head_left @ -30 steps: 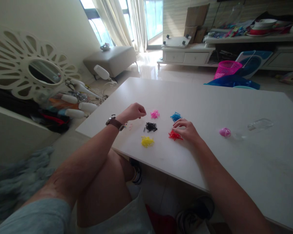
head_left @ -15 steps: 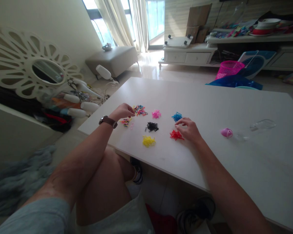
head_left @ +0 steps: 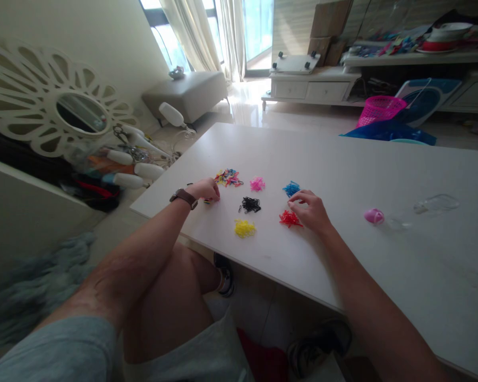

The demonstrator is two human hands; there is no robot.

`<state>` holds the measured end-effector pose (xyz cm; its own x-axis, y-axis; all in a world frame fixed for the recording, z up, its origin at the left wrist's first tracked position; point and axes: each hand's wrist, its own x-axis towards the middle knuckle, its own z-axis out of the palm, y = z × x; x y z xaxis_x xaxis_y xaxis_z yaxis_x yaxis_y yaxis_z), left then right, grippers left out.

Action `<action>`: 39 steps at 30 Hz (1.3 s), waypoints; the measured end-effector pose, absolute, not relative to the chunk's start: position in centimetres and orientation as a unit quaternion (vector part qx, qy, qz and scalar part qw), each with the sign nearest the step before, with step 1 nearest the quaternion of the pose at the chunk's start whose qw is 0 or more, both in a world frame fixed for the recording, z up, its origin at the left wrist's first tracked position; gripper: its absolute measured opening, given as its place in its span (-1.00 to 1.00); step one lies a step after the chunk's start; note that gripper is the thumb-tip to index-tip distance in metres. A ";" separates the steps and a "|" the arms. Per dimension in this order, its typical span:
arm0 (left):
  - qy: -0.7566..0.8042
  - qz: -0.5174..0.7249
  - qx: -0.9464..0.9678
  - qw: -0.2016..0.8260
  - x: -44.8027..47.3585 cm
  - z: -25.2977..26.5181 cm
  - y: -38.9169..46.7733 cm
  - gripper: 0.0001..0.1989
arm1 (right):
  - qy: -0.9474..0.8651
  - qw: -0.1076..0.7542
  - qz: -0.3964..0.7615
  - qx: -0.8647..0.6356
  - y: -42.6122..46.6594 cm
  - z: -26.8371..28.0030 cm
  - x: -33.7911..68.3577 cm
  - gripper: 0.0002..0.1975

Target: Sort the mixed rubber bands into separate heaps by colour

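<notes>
Small elastic hair bands lie in colour heaps on the white table. My left hand (head_left: 206, 189) is over a small mixed group of bands (head_left: 209, 201), fingers bent down and pressed together at the tabletop. Whatever is between its fingertips is hidden. Just beyond it lies a larger multicoloured heap (head_left: 228, 178). My right hand (head_left: 311, 211) hovers by the red bands (head_left: 290, 218) and the blue bands (head_left: 291, 188), thumb and forefinger drawn together; anything pinched there is too small to make out. Between the hands are pink (head_left: 257, 184), black (head_left: 250, 205) and yellow bands (head_left: 244, 228).
Toward the right of the white table (head_left: 342, 170) lie a pink egg-shaped object (head_left: 374, 216) and a clear plastic container (head_left: 436, 203). Lamp arms with white shades (head_left: 149, 171) stand past the left edge. A pink basket (head_left: 381, 110) is on the floor beyond.
My left hand has moved from beside the large multicoloured heap down toward me, onto the small mixed group. My right hand stays near the red and blue heaps. The view has shifted slightly.
</notes>
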<state>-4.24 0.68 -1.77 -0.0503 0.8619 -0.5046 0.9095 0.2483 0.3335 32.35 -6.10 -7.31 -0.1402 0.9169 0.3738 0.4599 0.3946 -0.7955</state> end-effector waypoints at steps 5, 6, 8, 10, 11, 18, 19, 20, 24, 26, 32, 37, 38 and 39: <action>0.747 0.065 0.599 0.283 -5.0 -1.1 0.7 -0.85 | -0.701 0.447 0.257 -0.493 -6.2 -7.3 32.4 -0.91; 0.751 0.076 0.596 0.275 -5.1 -1.0 0.6 -0.85 | -0.701 0.445 0.257 -0.494 -6.2 -7.2 32.4 -0.90; 0.756 0.071 0.592 0.270 -5.0 -0.9 0.5 -0.84 | -0.703 0.441 0.259 -0.495 -6.2 -7.2 32.4 -0.90; 0.758 0.051 0.592 0.270 -4.8 -1.0 0.3 -0.86 | -0.703 0.440 0.261 -0.495 -6.2 -7.1 32.4 -0.90; 0.758 0.044 0.592 0.270 -4.7 -1.0 0.2 -0.87 | -0.702 0.440 0.261 -0.495 -6.2 -7.1 32.4 -0.90; 0.759 0.015 0.601 0.250 -4.6 -1.3 0.4 -0.90 | -0.697 0.447 0.266 -0.494 -6.1 -7.3 32.4 -0.90; 0.758 0.010 0.603 0.248 -4.7 -1.4 0.5 -0.90 | -0.697 0.447 0.266 -0.494 -6.1 -7.3 32.4 -0.90; 0.756 0.004 0.606 0.247 -4.8 -1.5 0.6 -0.90 | -0.697 0.447 0.265 -0.494 -6.1 -7.3 32.4 -0.90; 0.759 -0.011 0.608 0.233 -5.2 -2.0 1.0 -0.88 | -0.703 0.443 0.258 -0.493 -6.1 -7.4 32.4 -0.88; 0.764 -0.020 0.607 0.219 -5.3 -2.2 1.2 -0.86 | -0.705 0.442 0.257 -0.492 -6.0 -7.4 32.4 -0.88; 0.761 -0.027 0.605 0.233 -5.1 -2.3 1.1 -0.84 | -0.709 0.437 0.257 -0.490 -6.1 -7.3 32.4 -0.87; 0.759 -0.020 0.603 0.244 -4.6 -1.9 0.8 -0.87 | -0.708 0.438 0.259 -0.491 -6.1 -7.3 32.4 -0.88; 0.758 -0.018 0.604 0.245 -4.6 -1.7 0.8 -0.87 | -0.707 0.438 0.260 -0.491 -6.1 -7.3 32.4 -0.88; 0.757 -0.013 0.605 0.245 -4.6 -1.6 0.7 -0.87 | -0.707 0.438 0.260 -0.490 -6.1 -7.3 32.4 -0.88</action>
<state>-4.59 0.71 -1.61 -0.1468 0.9103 -0.3871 0.9234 0.2664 0.2764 32.41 -6.07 -7.31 -0.1352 0.9211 0.3652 0.4663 0.3844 -0.7968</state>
